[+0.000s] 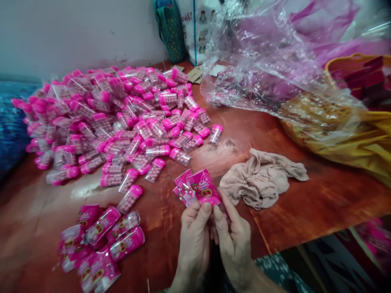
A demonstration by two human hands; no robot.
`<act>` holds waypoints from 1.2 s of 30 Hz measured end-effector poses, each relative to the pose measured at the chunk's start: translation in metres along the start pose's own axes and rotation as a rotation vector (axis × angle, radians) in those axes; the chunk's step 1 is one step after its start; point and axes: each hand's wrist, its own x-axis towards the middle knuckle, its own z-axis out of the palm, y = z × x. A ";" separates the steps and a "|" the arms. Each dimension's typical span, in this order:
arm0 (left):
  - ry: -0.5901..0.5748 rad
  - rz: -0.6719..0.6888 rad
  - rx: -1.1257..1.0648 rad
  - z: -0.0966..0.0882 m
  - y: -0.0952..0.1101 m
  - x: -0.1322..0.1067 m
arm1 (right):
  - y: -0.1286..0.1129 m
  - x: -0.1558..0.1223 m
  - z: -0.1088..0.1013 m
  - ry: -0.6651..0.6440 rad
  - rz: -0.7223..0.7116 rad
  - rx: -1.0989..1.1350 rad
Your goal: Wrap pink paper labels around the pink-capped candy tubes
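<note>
My left hand (195,226) and my right hand (232,234) meet at the table's front edge, fingers closed. Between them is a flat pink printed sleeve (203,183), upright, with a small pink-capped candy bottle (210,200) at its lower end, mostly hidden by my thumbs. More printed sleeves (182,185) fan out above my left fingers. At the front left lies a small heap of bottles in printed sleeves (102,228). Behind it spreads a large pile of unsleeved clear bottles (122,118) with pink caps and pale pink balls inside.
A crumpled beige cloth (262,179) lies right of my hands on the reddish-brown table (305,211). Clear plastic wrap (259,81) drapes over a yellow basket (339,63) at the right. Bags (171,34) stand against the back wall; a blue bag (12,126) sits far left.
</note>
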 end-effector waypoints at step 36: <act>-0.197 0.002 0.504 -0.008 0.007 0.000 | 0.000 0.031 -0.017 -0.264 0.454 0.637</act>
